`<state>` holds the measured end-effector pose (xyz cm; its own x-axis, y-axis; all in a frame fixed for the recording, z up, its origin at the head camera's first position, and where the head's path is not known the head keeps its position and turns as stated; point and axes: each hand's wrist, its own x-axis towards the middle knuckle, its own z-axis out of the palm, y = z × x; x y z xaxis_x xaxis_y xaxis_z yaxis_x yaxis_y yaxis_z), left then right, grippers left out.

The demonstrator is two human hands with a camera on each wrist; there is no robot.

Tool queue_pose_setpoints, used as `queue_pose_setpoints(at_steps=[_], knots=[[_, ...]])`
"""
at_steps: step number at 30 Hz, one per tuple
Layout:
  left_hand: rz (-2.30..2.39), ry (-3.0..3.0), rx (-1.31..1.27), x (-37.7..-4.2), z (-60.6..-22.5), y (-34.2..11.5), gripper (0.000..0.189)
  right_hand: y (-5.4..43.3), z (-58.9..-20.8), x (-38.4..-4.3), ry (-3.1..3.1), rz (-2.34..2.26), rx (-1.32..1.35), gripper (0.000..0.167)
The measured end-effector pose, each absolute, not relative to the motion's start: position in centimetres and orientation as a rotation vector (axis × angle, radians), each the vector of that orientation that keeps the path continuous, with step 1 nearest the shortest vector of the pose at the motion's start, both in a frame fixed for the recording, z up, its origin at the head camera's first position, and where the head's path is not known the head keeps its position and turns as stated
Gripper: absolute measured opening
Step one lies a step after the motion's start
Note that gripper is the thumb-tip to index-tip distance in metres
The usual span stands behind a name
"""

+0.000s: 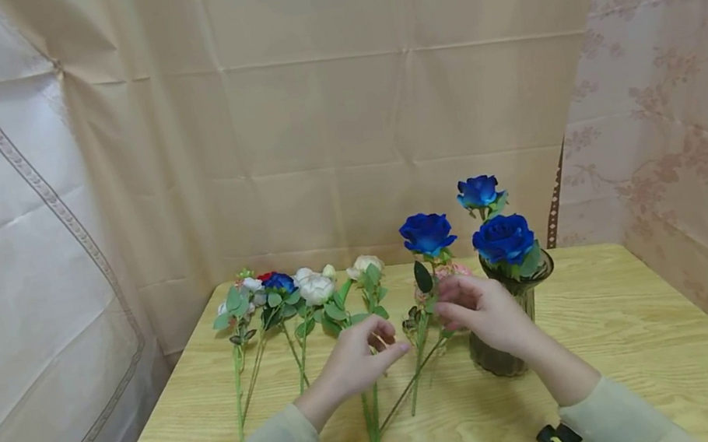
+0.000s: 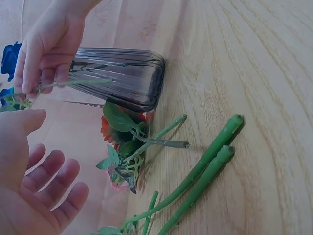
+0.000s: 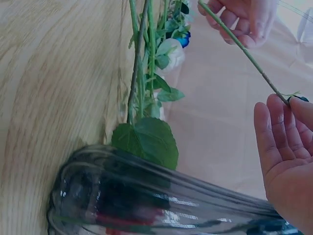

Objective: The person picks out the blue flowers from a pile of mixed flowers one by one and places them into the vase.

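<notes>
My right hand (image 1: 487, 312) pinches the thin green stem (image 3: 244, 51) of an artificial flower. A blue rose (image 1: 427, 233) stands upright just above that hand and appears to top this stem. My left hand (image 1: 360, 358) hovers to the left, fingers loosely bent and thumb apart, with nothing in its grasp. In the right wrist view the stem's free end lies near the left hand's fingers. Close to the right hand is a ribbed smoky glass vase (image 1: 497, 354), which holds two other blue roses (image 1: 504, 240).
Several artificial flowers lie across the table's left and middle, including white blooms (image 1: 316, 288) and a blue one (image 1: 278, 283). Green stem ends (image 2: 205, 171) point toward the table's front. A red flower (image 2: 107, 129) lies near the vase. Beige cloth (image 1: 319, 101) hangs behind the table.
</notes>
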<state>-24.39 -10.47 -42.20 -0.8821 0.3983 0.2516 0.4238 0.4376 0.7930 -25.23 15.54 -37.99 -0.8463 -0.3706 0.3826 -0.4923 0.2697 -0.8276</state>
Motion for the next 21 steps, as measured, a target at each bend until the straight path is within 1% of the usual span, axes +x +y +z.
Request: queue_pose_setpoints(at_steps=[6,12,21], knots=[[-1.440,-2.618,-0.750,-24.5,-42.2,-10.6,0.027,16.4,-37.7,-24.2,-2.362,1.568,0.857,0.018],[-1.404,-2.591,-0.759,-24.7,-42.1,-10.4,0.031,17.2,-37.0,-23.2,-2.350,1.591,0.879,0.018],[-1.380,-2.564,-0.739,-24.6,-41.4,-9.6,0.049,18.8,-35.4,-22.0,-2.360,1.494,0.878,0.017]])
